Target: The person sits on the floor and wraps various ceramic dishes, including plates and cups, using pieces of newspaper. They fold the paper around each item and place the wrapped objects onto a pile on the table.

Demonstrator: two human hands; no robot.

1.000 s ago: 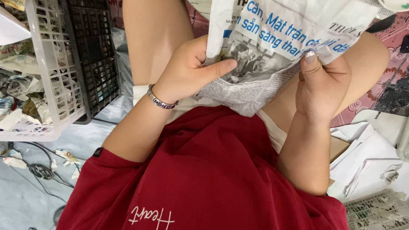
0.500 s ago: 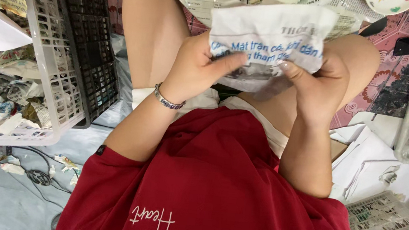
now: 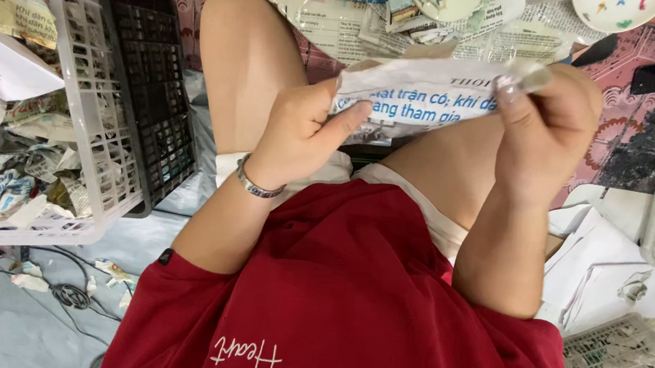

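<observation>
Both hands, left hand [image 3: 300, 130] and right hand [image 3: 545, 128], pinching 1 folded newspaper [image 3: 421, 101] tight; may tear if pulled apart.

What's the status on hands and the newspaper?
Left hand and right hand both grip the folded newspaper over the lap. White basket of paper scraps sits at left. Nothing in the way.

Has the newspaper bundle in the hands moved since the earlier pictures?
Yes. The newspaper bundle, held by the left hand and right hand, is folded shorter now, its lower edge higher above the red shirt.
</observation>
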